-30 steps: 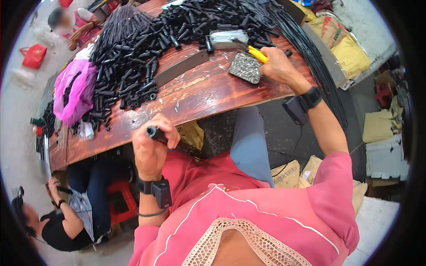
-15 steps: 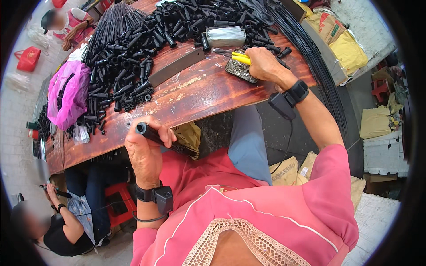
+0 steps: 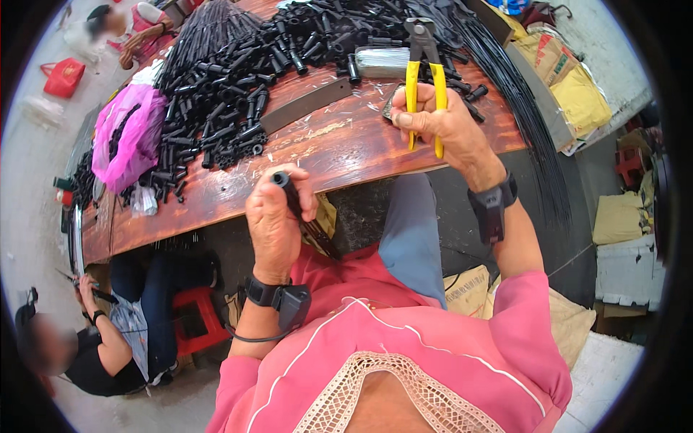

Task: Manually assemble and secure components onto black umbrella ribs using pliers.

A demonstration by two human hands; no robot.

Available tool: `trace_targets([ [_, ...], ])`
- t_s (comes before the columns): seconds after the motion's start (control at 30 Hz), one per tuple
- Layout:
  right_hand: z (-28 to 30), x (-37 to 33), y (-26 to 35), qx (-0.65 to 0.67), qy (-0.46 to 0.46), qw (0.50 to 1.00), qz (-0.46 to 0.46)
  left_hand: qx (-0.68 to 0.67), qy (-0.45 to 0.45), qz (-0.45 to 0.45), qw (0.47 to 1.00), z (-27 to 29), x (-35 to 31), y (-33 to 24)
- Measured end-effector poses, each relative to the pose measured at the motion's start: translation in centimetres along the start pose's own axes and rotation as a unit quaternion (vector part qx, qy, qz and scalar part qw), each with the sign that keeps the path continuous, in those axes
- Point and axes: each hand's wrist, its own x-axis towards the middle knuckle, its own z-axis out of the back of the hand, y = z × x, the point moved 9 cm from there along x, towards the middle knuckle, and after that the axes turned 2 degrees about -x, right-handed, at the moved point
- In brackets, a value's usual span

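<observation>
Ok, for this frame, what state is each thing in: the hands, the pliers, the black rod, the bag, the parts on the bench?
left hand: closed around black rod
black rod: held, tilted, above bench edge
right hand: gripping pliers' handles
yellow-handled pliers: lifted, nose pointing away, jaws shut
pink plastic bag: lying crumpled on bench
black tube pieces: loose, heaped on wooden bench

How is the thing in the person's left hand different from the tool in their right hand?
The left hand holds a thin black tube, all one colour; the right hand holds pliers with yellow handles and a dark metal head. The tube is a single straight piece, while the pliers have two handles that spread apart. The tube slants over the table edge; the pliers point up and away above the tabletop. Both are gripped in a closed fist.
</observation>
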Motion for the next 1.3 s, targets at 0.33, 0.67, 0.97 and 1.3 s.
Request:
trace_targets([
  [0.33,-10.5,-2.6,1.1,0.144,0.052,0.986,0.067,0.021,-0.034,-0.018,0.999,0.6,-1.5,-1.6],
  [0.67,-15.8,-4.0,2.2,0.094,0.053,0.982,0.155,0.006,-0.042,-0.017,0.999,1.0,-2.6,-1.8],
  [0.97,-15.3,-4.6,3.9,-0.239,-0.027,0.908,0.344,0.065,-0.102,0.022,0.992,3.5,-2.7,-1.3],
  [1.3,-15.6,-5.2,4.0,-0.291,0.008,0.859,0.421,0.074,-0.110,0.021,0.991,2.5,-2.0,-1.7],
])
